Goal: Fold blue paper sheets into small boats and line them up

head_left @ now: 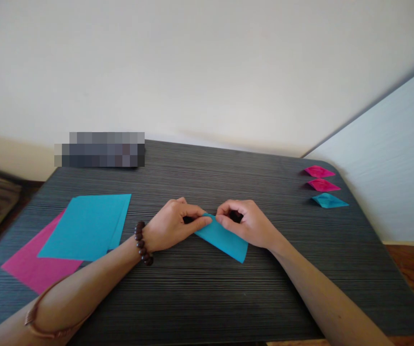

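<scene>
A folded piece of blue paper (225,235) lies at a slant on the dark table, between my two hands. My left hand (178,221) pinches its upper left edge between thumb and index finger. On the same upper edge, a little to the right, my right hand (241,221) is closed in a pinch, thumb against fingertips. The lower right end of the blue paper sticks out free below my right hand. Part of its left end is hidden behind my left fingers.
Blue sheets (88,228) overlap a pink sheet (23,266) at the left of the table (192,298). Two pink folded paper boats (320,171) and a blue one (329,200) stand in a row at the right. A blurred-out dark object (102,151) sits at the back left, near the wall.
</scene>
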Available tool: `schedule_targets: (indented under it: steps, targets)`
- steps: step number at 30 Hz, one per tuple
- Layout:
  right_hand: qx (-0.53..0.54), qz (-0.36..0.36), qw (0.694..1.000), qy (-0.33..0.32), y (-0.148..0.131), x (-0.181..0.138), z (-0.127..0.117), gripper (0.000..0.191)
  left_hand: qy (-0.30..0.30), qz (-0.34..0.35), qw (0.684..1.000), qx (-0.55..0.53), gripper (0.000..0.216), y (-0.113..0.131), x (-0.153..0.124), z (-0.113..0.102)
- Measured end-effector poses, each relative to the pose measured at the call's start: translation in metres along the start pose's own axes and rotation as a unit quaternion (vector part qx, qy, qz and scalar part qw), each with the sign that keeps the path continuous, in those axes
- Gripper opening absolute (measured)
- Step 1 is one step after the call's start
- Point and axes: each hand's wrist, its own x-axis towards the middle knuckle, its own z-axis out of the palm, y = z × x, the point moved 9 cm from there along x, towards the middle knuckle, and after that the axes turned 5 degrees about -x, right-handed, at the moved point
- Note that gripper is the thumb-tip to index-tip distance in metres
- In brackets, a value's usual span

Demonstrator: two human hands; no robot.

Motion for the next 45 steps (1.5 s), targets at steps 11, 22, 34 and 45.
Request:
schedule_targets:
  steps: [11,22,34,45]
  targets:
    - [0.032,0.035,0.998,0.041,0.008,-0.002,-0.002,0.014,0.045,-0.065,0.985,-0.155,0.025,-0.010,-0.001,-0.007]
    - [-0.031,-0.041,0.999,0.011,-0.011,-0.001,0.005,0.012,-0.052,0.006,0.998,-0.027,0.028,0.008,-0.003,0.003]
    - [0.014,-0.005,0.995,0.097,-0.003,-0.003,-0.006,0.011,0.044,-0.100,0.981,-0.163,0.027,-0.012,-0.004,-0.006]
    - [-0.023,-0.049,0.997,0.051,-0.016,-0.003,0.002,0.014,0.019,-0.073,0.994,-0.076,0.024,-0.003,-0.001,-0.005]
